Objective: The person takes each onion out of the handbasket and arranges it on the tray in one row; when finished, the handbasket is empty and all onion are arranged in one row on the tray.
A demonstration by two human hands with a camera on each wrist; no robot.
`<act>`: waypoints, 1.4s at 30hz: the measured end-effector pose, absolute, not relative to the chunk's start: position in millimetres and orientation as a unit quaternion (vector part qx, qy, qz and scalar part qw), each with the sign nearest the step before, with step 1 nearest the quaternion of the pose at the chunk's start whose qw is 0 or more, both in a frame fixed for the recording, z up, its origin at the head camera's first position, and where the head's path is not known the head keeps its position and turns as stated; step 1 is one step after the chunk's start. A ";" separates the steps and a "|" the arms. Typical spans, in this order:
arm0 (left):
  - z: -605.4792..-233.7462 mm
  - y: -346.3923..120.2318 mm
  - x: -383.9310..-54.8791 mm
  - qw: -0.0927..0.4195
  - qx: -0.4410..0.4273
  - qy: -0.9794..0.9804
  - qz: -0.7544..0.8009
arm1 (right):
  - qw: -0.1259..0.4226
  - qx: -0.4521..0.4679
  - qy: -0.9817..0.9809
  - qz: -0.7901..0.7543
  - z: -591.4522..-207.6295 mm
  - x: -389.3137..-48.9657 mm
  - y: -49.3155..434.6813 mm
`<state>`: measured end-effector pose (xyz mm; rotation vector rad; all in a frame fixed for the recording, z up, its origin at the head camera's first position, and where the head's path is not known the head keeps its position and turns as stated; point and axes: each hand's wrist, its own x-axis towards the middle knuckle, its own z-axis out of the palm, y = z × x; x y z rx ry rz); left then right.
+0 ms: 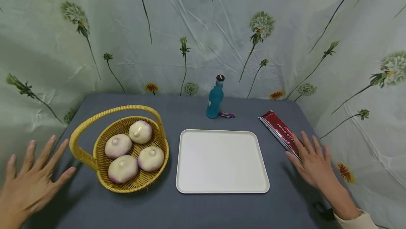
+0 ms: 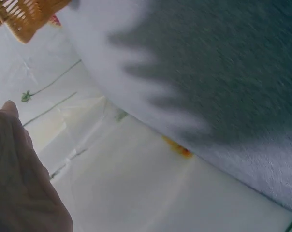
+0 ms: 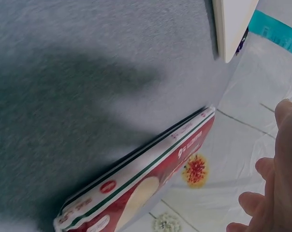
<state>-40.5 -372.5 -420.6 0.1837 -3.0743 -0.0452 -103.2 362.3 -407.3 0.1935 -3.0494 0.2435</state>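
Observation:
My left hand (image 1: 31, 179), fingers spread and holding nothing, hovers left of a yellow wicker basket (image 1: 99, 172) with a tall arched handle. Several peeled onions (image 1: 123, 169), whitish with purple tinges, lie in the basket. On the right, my right hand (image 1: 312, 162) is also spread, above the near end of a long red package (image 1: 279, 130) printed "PRIMO GUSTO". From the right wrist view, the package (image 3: 141, 188) lies on the cloth, apart from the fingers. A white rectangular tray (image 1: 222, 162) sits between the basket and the package.
Behind the tray stands a blue bottle (image 1: 215, 98) with a dark cap, a small purple wrapped candy (image 1: 227, 115) beside its base. Grey cloth (image 1: 196, 211) covers the table. A dandelion-patterned curtain (image 1: 203, 45) hangs along the back and sides.

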 end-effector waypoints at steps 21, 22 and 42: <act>-421.6 -349.8 -60.4 0.068 -0.094 -0.973 -0.199 | 0.041 0.123 -0.988 0.088 -411.2 -123.9 318.5; -422.9 -348.7 -61.9 0.072 -0.104 -0.966 -0.225 | 0.046 0.126 -0.987 0.087 -411.4 -124.5 316.0; -437.7 -323.0 -83.7 0.009 -0.216 -0.752 -0.623 | 0.051 0.149 -0.984 0.083 -410.0 -128.1 282.2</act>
